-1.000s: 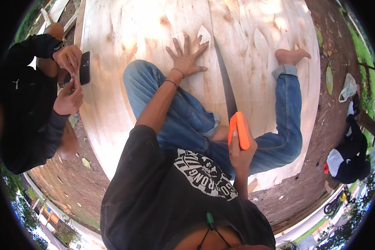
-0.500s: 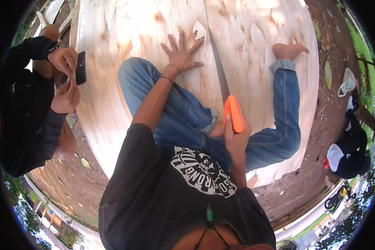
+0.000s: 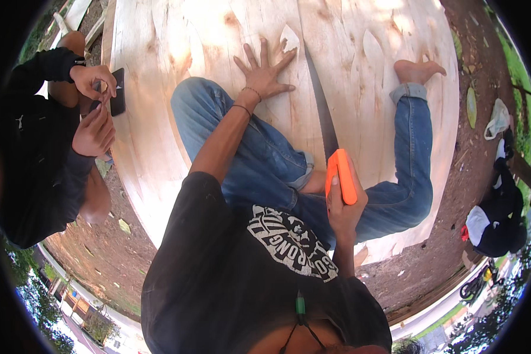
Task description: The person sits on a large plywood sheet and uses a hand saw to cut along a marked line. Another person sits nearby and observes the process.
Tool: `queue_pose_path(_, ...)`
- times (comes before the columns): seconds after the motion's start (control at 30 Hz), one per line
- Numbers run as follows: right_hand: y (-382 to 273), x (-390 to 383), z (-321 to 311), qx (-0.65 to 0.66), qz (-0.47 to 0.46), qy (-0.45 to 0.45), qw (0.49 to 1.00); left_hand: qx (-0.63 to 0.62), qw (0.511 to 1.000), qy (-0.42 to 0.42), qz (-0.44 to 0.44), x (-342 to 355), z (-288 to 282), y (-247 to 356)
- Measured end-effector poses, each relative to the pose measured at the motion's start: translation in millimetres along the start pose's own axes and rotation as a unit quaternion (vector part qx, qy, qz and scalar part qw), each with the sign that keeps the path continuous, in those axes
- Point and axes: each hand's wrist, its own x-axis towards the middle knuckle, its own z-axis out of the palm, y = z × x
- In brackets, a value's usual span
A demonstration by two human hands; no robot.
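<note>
Fingers spread, my left hand (image 3: pixel 262 76) presses flat on the pale plywood sheet (image 3: pixel 159 147), beside my bent left leg. My right hand (image 3: pixel 342 206) is wrapped round the orange handle (image 3: pixel 347 177) of a handsaw. Its long grey blade (image 3: pixel 318 100) runs forward from the handle along a narrow line in the wood, to the right of my left hand. A split, lighter patch (image 3: pixel 289 38) in the veneer lies just beyond my left fingers. My right bare foot (image 3: pixel 413 71) rests on the sheet.
At left a co-worker (image 3: pixel 38 153) in black sits with both hands together near a dark phone (image 3: pixel 118 94) on the sheet's edge. On the dirt at right lie a white plastic bag (image 3: pixel 497 118) and a black-and-white bundle (image 3: pixel 498 230). A motorbike (image 3: pixel 475 286) stands in the background.
The saw and my right hand moved forward, away from me, then back toward me. My left hand stays spread on the wood. The co-worker's fingers have shifted slightly.
</note>
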Motion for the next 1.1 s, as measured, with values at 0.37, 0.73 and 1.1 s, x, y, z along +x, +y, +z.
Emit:
queue_pose_path(0.37, -3.6, 8.9, 5.3, -0.008, -0.005, 0.006, 1.0, 0.023, 0.999, -0.035, -0.015, 2.8, -0.1, 0.7)
queue_pose_path(0.73, -1.0, 1.1, 1.5, 0.014, 0.026, 0.003, 1.0, -0.008, 0.999, -0.028, -0.014, 0.7, -5.9, 4.1)
queue_pose_path(1.1, -2.4, -5.7, 1.4, 0.001, 0.01, 0.011, 1.0, 0.007, 0.997, -0.066, -0.029, 2.0, -5.8, 2.6)
